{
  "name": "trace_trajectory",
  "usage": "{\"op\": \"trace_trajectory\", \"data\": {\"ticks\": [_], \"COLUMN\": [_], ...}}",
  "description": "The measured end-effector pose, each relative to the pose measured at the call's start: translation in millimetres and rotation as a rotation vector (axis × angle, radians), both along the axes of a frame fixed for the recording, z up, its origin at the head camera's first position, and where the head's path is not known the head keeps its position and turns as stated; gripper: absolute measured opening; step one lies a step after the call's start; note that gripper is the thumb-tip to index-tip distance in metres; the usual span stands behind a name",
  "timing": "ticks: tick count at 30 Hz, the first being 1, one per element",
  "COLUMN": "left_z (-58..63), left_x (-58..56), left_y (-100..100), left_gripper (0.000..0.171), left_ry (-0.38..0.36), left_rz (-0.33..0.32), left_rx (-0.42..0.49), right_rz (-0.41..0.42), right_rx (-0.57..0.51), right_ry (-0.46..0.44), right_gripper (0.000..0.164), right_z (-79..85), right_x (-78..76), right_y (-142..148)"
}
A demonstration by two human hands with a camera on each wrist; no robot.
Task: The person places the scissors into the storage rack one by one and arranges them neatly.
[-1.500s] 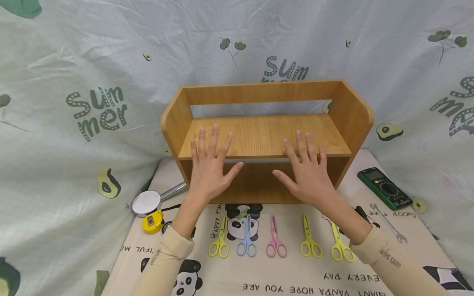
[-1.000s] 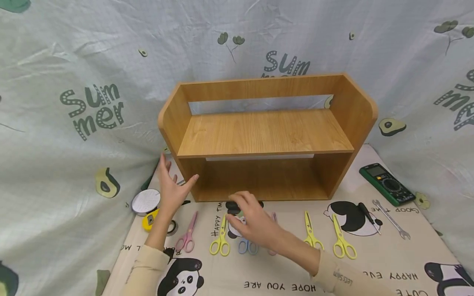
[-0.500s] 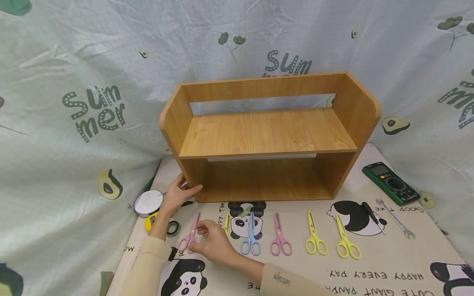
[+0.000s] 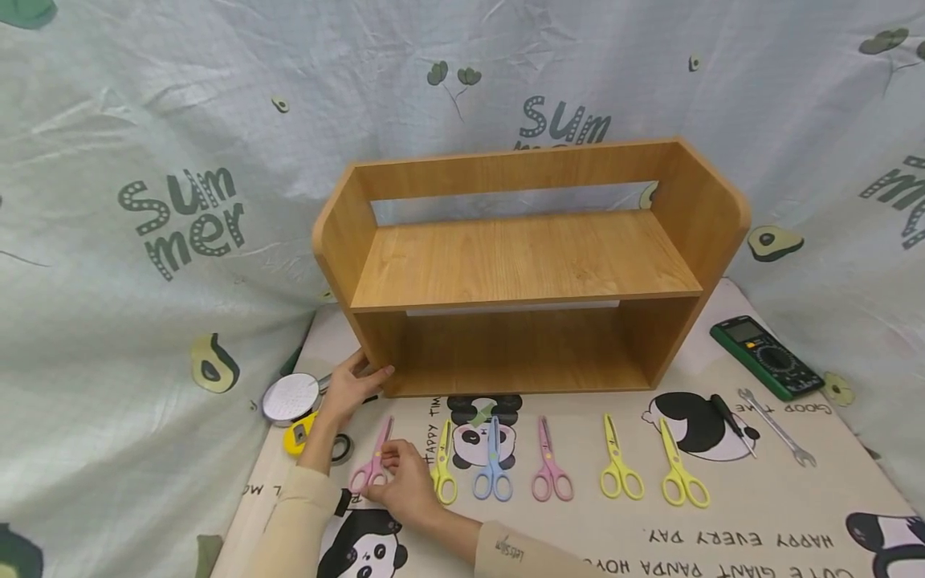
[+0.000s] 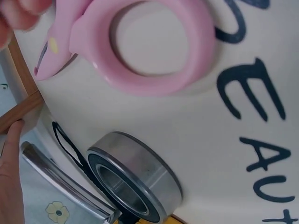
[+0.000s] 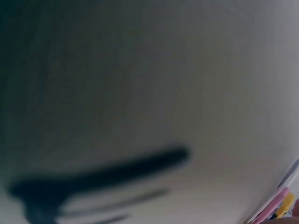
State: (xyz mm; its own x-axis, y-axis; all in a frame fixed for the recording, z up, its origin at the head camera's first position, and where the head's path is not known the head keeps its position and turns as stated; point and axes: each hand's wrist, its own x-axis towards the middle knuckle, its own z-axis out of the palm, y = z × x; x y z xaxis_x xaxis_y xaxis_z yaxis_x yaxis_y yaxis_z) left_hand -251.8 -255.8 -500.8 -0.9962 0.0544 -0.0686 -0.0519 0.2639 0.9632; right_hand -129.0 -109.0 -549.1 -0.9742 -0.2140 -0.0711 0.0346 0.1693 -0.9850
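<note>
My left hand (image 4: pixel 348 391) touches the lower left corner of the wooden shelf (image 4: pixel 520 261). Its thumb lies at the front edge, and the other fingers are partly hidden behind the side panel. At the leftmost pink scissors (image 4: pixel 371 474), my right hand (image 4: pixel 412 486) is bent, with thumb and fingers around the handles. Whether it grips them cannot be made out. In the left wrist view, the scissors' pink handle (image 5: pixel 201 51) is close up, with blurred fingertips (image 5: pixel 21 16) beside the blades. A metal bearing (image 5: pixel 135 172) is below it. The right wrist view is mostly dark and blurred.
A row holds yellow scissors (image 4: pixel 444 470), blue scissors (image 4: pixel 493 466), more pink scissors (image 4: pixel 549 470) and two further yellow pairs. A tape measure (image 4: pixel 298 434) and a round white-faced tool (image 4: pixel 291 397) lie left. Multimeter (image 4: pixel 769 360), wrench (image 4: pixel 780 429) and screwdriver (image 4: pixel 726 417) lie right.
Both hands have left the middle shelf board. The left moved down to the shelf's lower left corner; the right moved down and left to the leftmost pink scissors. The scissors have not visibly moved.
</note>
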Motion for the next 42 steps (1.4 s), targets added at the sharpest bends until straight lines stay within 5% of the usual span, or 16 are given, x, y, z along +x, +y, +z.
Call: {"op": "trace_trajectory", "data": {"ticks": [19, 42], "left_z": [-0.1, -0.4], "left_x": [-0.4, 0.1], "left_y": [1, 3], "left_gripper": [0.077, 0.079], "left_ry": [-0.002, -0.038], "left_rz": [0.001, 0.015], "left_rx": [-0.001, -0.012], "right_rz": [-0.131, -0.081], "right_rx": [0.251, 0.368], "right_ry": [0.244, 0.2], "right_gripper": [0.049, 0.051], "right_z": [-5.5, 3.8], "right_x": [12.7, 6.7], "right_y": [-17, -16]}}
